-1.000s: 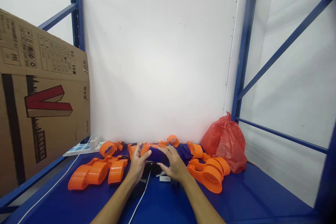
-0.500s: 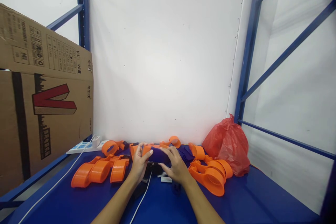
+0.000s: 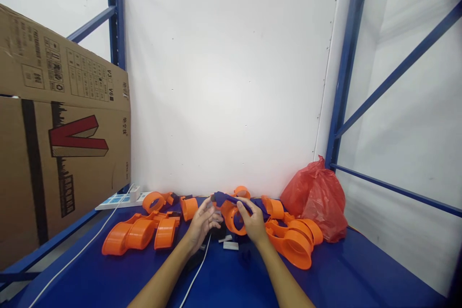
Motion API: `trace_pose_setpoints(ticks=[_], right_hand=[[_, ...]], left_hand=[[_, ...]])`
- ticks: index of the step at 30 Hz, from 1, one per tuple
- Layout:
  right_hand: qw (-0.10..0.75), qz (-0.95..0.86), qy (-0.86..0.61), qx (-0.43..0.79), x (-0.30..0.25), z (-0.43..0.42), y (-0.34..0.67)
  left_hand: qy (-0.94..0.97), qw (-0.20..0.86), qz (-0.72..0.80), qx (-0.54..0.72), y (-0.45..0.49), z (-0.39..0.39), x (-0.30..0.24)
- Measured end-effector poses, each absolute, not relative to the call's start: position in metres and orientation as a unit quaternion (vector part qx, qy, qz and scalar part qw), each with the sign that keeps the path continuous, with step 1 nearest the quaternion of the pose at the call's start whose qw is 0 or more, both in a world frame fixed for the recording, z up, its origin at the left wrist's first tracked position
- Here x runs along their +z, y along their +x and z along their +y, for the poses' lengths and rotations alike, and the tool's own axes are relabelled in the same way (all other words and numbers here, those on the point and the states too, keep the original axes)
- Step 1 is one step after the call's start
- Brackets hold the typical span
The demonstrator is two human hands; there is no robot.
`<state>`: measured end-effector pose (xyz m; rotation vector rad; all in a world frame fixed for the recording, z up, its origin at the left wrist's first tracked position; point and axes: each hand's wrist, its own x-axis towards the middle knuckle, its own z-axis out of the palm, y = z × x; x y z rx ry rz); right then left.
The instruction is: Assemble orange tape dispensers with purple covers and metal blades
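Right hand (image 3: 254, 224) grip narrow, pinching blue-orange part (image 3: 227, 210) over counter (image 3: 231, 281). Left hand (image 3: 201, 226) loosely curled by its dark end; can't tell if holding. Looks like mid-handling; next move calls for a steady right pinch. Orange rings (image 3: 140, 236) either side.

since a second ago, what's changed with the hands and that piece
The orange-and-blue piece has turned: its broad blue face no longer faces the camera, and a narrow blue strip shows above an orange ring. The left hand has loosened; whether it still touches is unclear. The right hand still holds on. The red bag and cardboard box stayed put.
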<state>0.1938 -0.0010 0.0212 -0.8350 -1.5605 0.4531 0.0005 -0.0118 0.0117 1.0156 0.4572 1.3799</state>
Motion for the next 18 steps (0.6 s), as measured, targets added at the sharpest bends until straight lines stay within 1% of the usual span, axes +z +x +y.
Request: trace_pose_setpoints(ticks=[3, 8, 10, 14, 18], right_hand=[[0.594, -0.653, -0.358, 0.303, 0.019, 0.007, 0.193], [0.556, -0.662, -0.317, 0.391, 0.014, 0.009, 0.187], [0.544, -0.683, -0.283, 0.396, 0.015, 0.004, 0.186], [0.528, -0.729, -0.233, 0.369, 0.018, -0.004, 0.185], [0.528, -0.728, -0.290, 0.327, 0.017, -0.001, 0.183]], left_hand=[[0.467, 0.631, 0.216, 0.581, 0.003, -0.011, 0.007], [0.460, 0.617, 0.249, 0.588, 0.004, -0.008, 0.004], [0.428, 0.608, 0.266, 0.613, 0.004, -0.007, 0.005], [0.363, 0.601, 0.277, 0.657, 0.001, -0.006, 0.008], [0.365, 0.605, 0.245, 0.664, 0.000, -0.005, 0.012]])
